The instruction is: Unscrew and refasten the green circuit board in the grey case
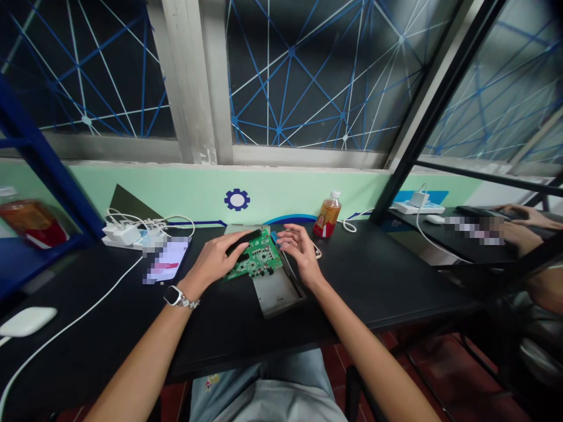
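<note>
Between 2 bare hands, partly over a gray metal panel [277, 299] on the black desk [387, 287]: 1 green circuit board [264, 256]. Probably light and stiff, likely fragile if flexed or knocked, and not very slippery, judging by the crowded surface. Best taken by the bare rim, with 1 hand at each end, clear of the raised parts. Looks bright green, densely dotted with small silvery and dark components, with black blocks toward the left and stubby black pieces along the near edge; set askew. Covered at the left by the left hand [213, 258], thumb parted from the fingers across the face; cannot tell how firmly held. Just beside the right edge, right hand [301, 252] with fingers bent, thumb narrowly apart, near a small blue part [275, 237]; cannot tell whether pinching anything. Farther out: drink bottle [326, 218] to the right, smartphone [170, 258] to the left.
</note>
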Available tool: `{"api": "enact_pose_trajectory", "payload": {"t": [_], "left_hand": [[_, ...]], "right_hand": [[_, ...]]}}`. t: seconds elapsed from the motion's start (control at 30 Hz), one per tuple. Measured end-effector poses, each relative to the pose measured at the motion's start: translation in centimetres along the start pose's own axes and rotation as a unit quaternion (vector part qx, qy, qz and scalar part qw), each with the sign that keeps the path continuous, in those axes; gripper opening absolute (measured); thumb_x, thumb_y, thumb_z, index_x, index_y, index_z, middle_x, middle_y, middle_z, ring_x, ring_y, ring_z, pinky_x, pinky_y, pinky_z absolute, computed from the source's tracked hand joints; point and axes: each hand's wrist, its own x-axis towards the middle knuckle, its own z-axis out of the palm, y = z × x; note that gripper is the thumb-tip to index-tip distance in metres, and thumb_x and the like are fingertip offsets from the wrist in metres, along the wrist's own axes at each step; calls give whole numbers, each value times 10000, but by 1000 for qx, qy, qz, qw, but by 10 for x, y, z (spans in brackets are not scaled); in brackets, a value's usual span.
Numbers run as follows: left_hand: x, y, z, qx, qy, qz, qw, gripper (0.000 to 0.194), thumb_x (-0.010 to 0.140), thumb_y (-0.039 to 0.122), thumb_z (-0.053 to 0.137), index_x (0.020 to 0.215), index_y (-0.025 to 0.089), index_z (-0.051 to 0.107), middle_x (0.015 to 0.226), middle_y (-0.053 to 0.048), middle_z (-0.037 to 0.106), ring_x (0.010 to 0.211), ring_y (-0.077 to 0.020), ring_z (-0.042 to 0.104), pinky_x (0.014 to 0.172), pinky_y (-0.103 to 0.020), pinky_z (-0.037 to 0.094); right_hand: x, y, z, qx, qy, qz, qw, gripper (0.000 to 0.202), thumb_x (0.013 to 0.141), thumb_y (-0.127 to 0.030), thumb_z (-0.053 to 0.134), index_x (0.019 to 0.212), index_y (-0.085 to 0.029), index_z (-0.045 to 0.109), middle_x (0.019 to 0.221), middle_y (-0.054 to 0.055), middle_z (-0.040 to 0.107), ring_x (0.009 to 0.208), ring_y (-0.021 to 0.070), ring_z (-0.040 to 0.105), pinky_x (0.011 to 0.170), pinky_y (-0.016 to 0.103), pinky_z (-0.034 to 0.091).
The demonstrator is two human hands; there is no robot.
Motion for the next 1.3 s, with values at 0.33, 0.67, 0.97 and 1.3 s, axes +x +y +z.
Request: {"api": "enact_pose_trajectory", "payload": {"t": [0.33,0.67,0.97,1.3], "left_hand": [[-9,-2,-1,155,-31,167,973,291,828,377,715,1086,248,756,898,-76,759,787,-233,686,716,-313,491],[-7,-4,-1,219,-11,220,951,265,868,407,675,1025,204,743,854,-59,757,737,-186,692,626,-265,485],[-9,-8,-1,246,-29,216,944,285,863,437,671,1012,208,753,789,-47,742,713,-184,690,622,-268,476],[-9,3,3,233,-60,224,944,312,811,493,694,824,186,749,648,-31,677,640,-178,654,568,-266,447]], "right_hand": [[-18,-3,12,-134,-75,-101,983,177,871,-312,657,993,-211,576,886,37,592,698,130,588,571,236,456],[-20,4,13,-98,-65,-68,991,205,867,-340,677,950,-191,563,725,-7,607,551,82,561,505,191,453],[-17,4,9,-117,-101,-34,987,178,857,-326,669,917,-176,595,724,10,635,557,104,598,529,216,488],[-19,-4,13,-145,-201,-23,968,252,669,-58,567,779,-212,401,622,-92,378,470,41,353,469,175,284]]}}
